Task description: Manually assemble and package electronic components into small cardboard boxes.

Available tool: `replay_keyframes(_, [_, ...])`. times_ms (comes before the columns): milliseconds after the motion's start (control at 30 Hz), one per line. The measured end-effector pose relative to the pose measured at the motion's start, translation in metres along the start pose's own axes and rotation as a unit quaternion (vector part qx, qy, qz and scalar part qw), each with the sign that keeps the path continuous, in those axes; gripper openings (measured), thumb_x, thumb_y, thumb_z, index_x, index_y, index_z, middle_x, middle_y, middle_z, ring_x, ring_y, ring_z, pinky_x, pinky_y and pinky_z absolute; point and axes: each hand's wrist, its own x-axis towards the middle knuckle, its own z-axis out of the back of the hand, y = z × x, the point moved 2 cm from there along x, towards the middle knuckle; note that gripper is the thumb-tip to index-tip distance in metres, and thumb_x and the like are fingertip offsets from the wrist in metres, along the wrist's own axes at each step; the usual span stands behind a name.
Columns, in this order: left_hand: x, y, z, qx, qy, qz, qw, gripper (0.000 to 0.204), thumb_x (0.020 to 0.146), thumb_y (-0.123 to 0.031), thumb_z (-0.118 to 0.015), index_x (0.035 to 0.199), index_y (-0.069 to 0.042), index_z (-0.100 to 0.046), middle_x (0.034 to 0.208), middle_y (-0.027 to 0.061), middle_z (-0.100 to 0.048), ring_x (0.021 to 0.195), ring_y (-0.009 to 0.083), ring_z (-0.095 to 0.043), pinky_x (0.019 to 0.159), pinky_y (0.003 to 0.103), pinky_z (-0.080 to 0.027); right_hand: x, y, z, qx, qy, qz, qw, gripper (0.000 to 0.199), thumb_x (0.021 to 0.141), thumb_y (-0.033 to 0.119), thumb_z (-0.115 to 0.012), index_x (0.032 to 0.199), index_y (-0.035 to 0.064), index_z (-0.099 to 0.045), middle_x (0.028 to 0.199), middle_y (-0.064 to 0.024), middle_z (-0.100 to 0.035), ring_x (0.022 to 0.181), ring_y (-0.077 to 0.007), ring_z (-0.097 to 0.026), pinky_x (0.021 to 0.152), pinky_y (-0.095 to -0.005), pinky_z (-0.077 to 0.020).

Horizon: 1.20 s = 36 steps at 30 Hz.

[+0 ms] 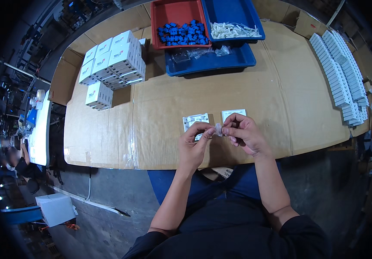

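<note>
Here you are at the near side of the worktop [160,123], both hands up, with a small clear piece [219,129] between them, held just nearer than two white parts. Going by its look, this piece is thin and flimsy, so light pressure and square-on fingertips should serve you best; squeeze hard and it could buckle or spring away. Work low over the cardboard, where a drop would be easy to recover, and mind your knuckles beside the left white part [189,119] and the right white part [232,113].

Now the grip! Your left hand [194,142] has thumb and forefinger drawn together, pinching the piece's left side. Your right hand [247,136] pinches the right side, thumb meeting forefinger, other fingers curled loosely. Neither grip is spread; its exact shape is too small to tell.
</note>
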Motion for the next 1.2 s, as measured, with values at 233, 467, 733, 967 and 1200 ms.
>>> replay_keyframes(233, [0.002,-0.004,0.0,0.124,-0.006,-0.082,0.989,0.011,0.097,-0.008,-0.073,0.104,0.001,-0.071,0.1,0.0077,-0.07,0.093,0.016,-0.065,0.085,0.029,-0.052,0.004,-0.01,-0.007,-0.06,-0.063,0.075,0.993,0.008,0.094,-0.002,-0.071,0.101,0.0008,-0.068,0.082,-0.0017,-0.066,0.061,-0.0051,-0.056,0.051,-0.0217,-0.045])
replay_keyframes(467, [0.002,0.0,-0.003,0.084,-0.019,-0.069,0.994,0.01,0.1,-0.006,-0.07,0.105,0.002,-0.067,0.102,0.0065,-0.068,0.094,0.0139,-0.065,0.085,0.028,-0.052,0.003,-0.011,-0.011,-0.137,-0.068,0.095,0.984,0.01,0.096,-0.001,-0.068,0.105,-0.0014,-0.073,0.082,-0.0018,-0.067,0.062,-0.0047,-0.057,0.052,-0.0213,-0.0468])
replay_keyframes(733, [0.001,0.0,-0.006,-0.023,-0.018,0.016,0.999,0.013,0.102,-0.007,-0.068,0.112,0.0,-0.064,0.107,0.0038,-0.069,0.095,0.0093,-0.066,0.086,0.026,-0.054,0.003,-0.014,-0.014,-0.104,-0.028,0.038,0.993,0.012,0.097,0.004,-0.072,0.108,0.0003,-0.074,0.083,-0.002,-0.069,0.062,-0.0044,-0.057,0.053,-0.0213,-0.0481])
replay_keyframes(967, [0.004,0.001,0.003,0.072,-0.006,-0.013,0.997,0.019,0.097,-0.004,-0.073,0.115,-0.001,-0.068,0.111,0.0058,-0.067,0.1,0.0134,-0.068,0.087,0.029,-0.055,0.006,-0.018,-0.008,-0.112,-0.023,0.028,0.993,0.01,0.097,0.009,-0.074,0.104,0.0011,-0.075,0.081,0.0001,-0.069,0.062,-0.0039,-0.056,0.053,-0.0207,-0.0461])
replay_keyframes(1200, [0.009,-0.038,0.002,0.32,0.044,-0.147,0.935,0.05,0.076,-0.008,-0.089,0.122,-0.005,-0.072,0.122,0.0127,-0.065,0.112,0.0311,-0.065,0.095,0.04,-0.053,0.002,-0.012,-0.005,-0.161,-0.051,0.01,0.986,0.018,0.097,0.01,-0.074,0.113,0.002,-0.077,0.085,0.0004,-0.072,0.066,-0.0035,-0.058,0.054,-0.0212,-0.0446])
